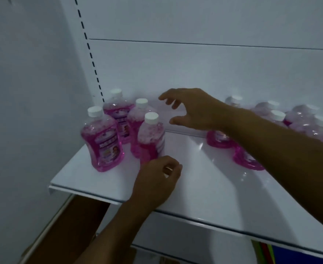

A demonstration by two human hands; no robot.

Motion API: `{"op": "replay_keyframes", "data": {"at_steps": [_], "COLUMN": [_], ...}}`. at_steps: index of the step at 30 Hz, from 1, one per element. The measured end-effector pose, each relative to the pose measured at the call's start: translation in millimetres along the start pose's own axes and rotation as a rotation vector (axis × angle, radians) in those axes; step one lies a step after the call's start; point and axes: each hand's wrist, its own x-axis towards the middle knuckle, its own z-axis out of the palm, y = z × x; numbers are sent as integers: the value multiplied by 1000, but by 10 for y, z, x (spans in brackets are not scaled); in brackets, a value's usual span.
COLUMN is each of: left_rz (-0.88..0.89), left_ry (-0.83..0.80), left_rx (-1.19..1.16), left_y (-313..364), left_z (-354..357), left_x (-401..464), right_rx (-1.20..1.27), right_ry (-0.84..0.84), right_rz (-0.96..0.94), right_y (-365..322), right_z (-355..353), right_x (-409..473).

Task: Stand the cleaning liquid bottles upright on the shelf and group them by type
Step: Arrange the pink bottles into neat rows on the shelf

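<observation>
Four pink cleaning liquid bottles with white caps stand upright at the left end of the white shelf [204, 180]. Nearest of them is the front bottle [151, 137]. My left hand [156, 178] sits right at its base with fingers curled and hides the bottom of it; a grip cannot be made out. My right hand [191, 109] hovers above the middle of the shelf, fingers spread, holding nothing. Behind my right forearm stands a second group of several pink bottles [309, 122], partly hidden and blurred.
The shelf's white back panel [195, 69] rises behind the bottles, with a slotted upright [92, 60] at its left. A plain wall [23, 92] closes off the left side. Below the shelf edge lie a brown surface [71, 225] and coloured items [265, 252].
</observation>
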Motion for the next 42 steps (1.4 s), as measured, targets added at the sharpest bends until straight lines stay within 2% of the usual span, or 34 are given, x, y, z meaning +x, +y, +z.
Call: {"op": "replay_keyframes", "data": {"at_steps": [4,6,8,11,16,20,25,35,42], "left_rz": [-90,-197,-328,-377,-346,-240,-182,-150,-140], "left_ry": [278,335,301,272,204,154,16,-90,-101], "left_rx": [147,135,106,116,11,-12,-51,-17,-5], "left_y": [-130,-179,-216,-296,-368,-315,-155,51,130], "left_z": [-203,-272,-297,-265,-168,-2,377,874,974], "left_x": [-180,-213,-206,-159,-49,78,375,726,772], "right_rx": [231,331,384,341,149,-18,-229,-420,-435], "right_ry": [-22,-73,-89,-56,6,-15,-75,-48,-59], "right_rz": [24,43,52,66,57,75,234,403,439], "right_y": [-111,-120,-116,-86,-1,161,408,689,770], "right_z": [142,228,297,308,239,61,-198,-413,-446], "right_x": [75,73,59,24,-113,-304,-575,-869,-929]}}
